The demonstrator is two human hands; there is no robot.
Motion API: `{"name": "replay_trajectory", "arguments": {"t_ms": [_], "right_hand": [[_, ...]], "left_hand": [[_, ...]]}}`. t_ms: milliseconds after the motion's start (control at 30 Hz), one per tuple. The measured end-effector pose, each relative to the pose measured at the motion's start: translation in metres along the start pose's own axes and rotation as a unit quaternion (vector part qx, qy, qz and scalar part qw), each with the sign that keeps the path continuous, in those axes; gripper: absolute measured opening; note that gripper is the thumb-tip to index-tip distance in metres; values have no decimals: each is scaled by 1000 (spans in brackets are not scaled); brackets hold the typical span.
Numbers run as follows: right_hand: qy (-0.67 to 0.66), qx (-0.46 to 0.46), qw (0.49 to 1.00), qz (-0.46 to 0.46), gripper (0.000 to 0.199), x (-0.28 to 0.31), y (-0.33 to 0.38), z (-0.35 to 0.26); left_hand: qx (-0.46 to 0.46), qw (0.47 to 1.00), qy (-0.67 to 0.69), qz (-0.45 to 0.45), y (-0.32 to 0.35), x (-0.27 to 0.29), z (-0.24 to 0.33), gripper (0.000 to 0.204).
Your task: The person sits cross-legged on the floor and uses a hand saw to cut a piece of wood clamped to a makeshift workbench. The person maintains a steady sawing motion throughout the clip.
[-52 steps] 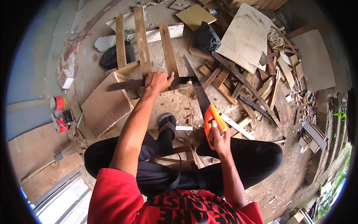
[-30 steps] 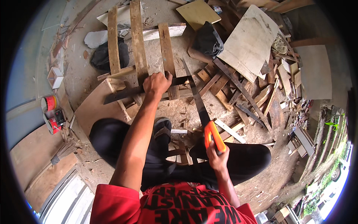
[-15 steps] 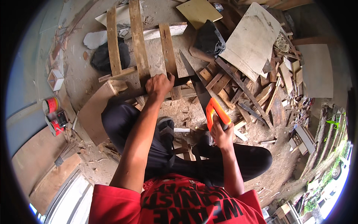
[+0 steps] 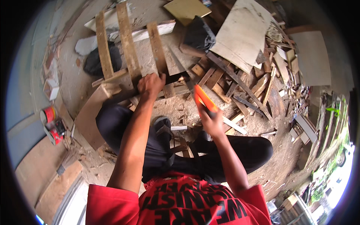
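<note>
A handsaw (image 4: 204,98) with an orange handle is in my right hand (image 4: 212,122), its fingers wrapped round the grip. Its blade, smeared by motion, points forward and a little left, crossing the right end of a dark wooden strip (image 4: 175,78). My left hand (image 4: 150,85) is closed over that strip, pressing it where it lies across several upright-running planks (image 4: 128,45). The strip's left part runs back beside my left knee. Whether the blade has cut into the wood is too blurred to tell.
Wood offcuts (image 4: 225,80) are heaped at the right, with a large pale sheet (image 4: 242,35) on top. A black bag (image 4: 198,35) sits beyond the saw. Red cans (image 4: 48,114) stand at the left, near a leaning brown board (image 4: 88,118).
My right hand has pushed the saw forward and to the left, so its handle is now closer to the dark strip. My left hand keeps its hold; the whole view has shifted slightly.
</note>
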State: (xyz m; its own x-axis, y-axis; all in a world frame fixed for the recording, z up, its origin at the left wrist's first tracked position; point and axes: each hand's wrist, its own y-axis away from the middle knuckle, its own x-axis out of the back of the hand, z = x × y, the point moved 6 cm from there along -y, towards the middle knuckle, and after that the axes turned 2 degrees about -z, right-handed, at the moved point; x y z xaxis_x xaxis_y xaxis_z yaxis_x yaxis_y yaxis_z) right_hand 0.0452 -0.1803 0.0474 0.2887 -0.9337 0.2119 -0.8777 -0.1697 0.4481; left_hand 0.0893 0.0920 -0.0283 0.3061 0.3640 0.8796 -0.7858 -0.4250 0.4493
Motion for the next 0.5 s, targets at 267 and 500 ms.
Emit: {"name": "replay_trajectory", "arguments": {"t_ms": [267,500], "right_hand": [[4,-66,998,-20,15,18,67,-7],[68,-21,997,-10,20,13,38,-22]], "left_hand": [[19,1000,-7,11,-2,-3,-3,55],[-20,999,-28,40,-1,-4,-2,55]]}}
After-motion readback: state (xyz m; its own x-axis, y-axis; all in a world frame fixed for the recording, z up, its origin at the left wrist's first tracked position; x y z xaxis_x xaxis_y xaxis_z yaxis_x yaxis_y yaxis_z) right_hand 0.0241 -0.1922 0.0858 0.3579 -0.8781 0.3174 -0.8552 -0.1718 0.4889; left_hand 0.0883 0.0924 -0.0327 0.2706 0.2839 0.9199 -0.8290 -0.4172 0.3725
